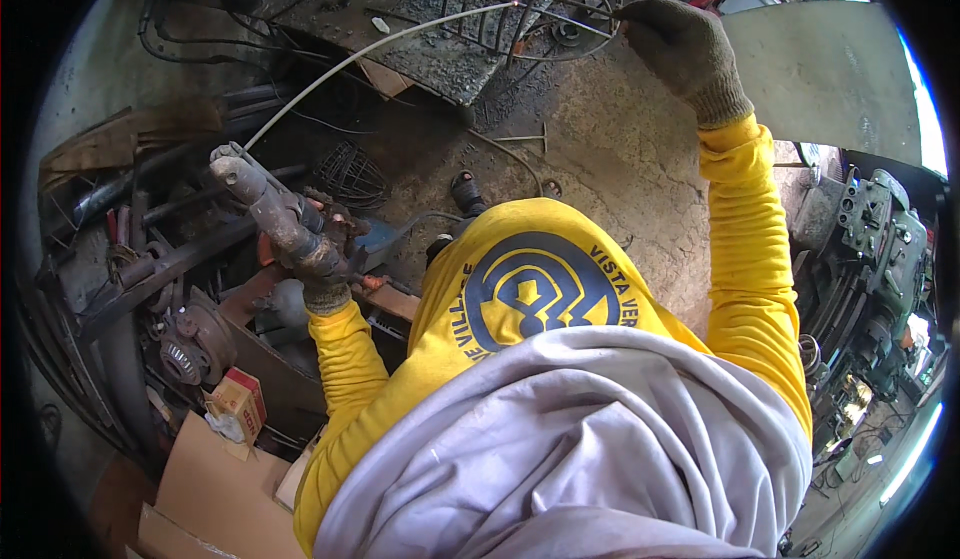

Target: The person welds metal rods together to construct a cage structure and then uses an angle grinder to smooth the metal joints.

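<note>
My gloved left hand [318,271] is closed around a worn electrode holder [262,197] at left. From its jaws a long, pale welding rod [375,44] curves up to a round cage of bent metal rods [545,19] at the top. A small pinkish glow shows where the rod's tip meets the cage. My right hand [685,54], in a brownish knit glove, is closed on the right edge of the cage, its fingertips pinching a bar. The cage rests partly over a dark metal worktable [440,64] strewn with grit.
Metal bars and scrap crowd the left, with another wire cage [350,174] on the floor. A small box [238,404] and an open cardboard carton [215,484] stand lower left. A greenish-grey machine [875,244] is at right, below a pale sheet panel [830,74]. A cable [510,154] crosses the floor.
</note>
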{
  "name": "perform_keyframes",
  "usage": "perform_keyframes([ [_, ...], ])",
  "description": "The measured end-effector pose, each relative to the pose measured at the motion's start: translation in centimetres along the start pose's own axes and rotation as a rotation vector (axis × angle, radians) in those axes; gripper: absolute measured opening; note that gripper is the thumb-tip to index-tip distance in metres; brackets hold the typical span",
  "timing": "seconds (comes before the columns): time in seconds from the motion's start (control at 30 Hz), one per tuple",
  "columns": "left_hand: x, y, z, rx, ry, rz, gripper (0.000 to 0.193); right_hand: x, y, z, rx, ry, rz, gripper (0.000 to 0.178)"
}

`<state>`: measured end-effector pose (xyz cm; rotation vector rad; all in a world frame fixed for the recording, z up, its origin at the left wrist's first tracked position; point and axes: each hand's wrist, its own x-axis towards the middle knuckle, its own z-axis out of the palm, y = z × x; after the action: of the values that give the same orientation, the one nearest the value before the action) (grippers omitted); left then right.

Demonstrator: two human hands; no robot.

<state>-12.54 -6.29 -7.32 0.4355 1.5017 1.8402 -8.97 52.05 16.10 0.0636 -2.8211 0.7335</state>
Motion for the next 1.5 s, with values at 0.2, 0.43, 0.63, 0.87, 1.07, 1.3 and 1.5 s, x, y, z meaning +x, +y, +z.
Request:
perform_keyframes([
  [0.2,2.8,4.8,7.4,-0.750,-0.055,0.138,0.042,0.0,0.2,0.1,-0.019,0.034,-0.054,0.021],
  [0.43,2.8,4.1,7.0,-1.063,-0.011,0.050,0.047,0.0,0.3,0.1,-0.040,0.057,-0.059,0.019],
  [0.63,4.4,7.5,9.6,-0.921,-0.153,0.091,0.069,0.0,0.6,1.0,0.128,0.077,0.046,0.016],
  [0.87,3.6,5.5,7.5,-0.850,-0.065,0.047,0.056,0.1,0.3,0.3,0.003,0.022,-0.009,0.024],
  [1.07,2.7,4.1,8.4,-0.551,0.195,0.190,0.053,0.0,0.6,0.4,-0.030,0.049,-0.049,0.022],
  [1.3,3.1,5.9,12.3,-0.763,0.067,0.353,0.043,0.0,0.7,0.4,-0.014,0.048,-0.047,0.021],
  [1.5,3.9,7.6,11.2,-0.956,-0.059,0.136,0.048,0.1,0.5,0.0,-0.034,0.043,-0.031,0.022],
])
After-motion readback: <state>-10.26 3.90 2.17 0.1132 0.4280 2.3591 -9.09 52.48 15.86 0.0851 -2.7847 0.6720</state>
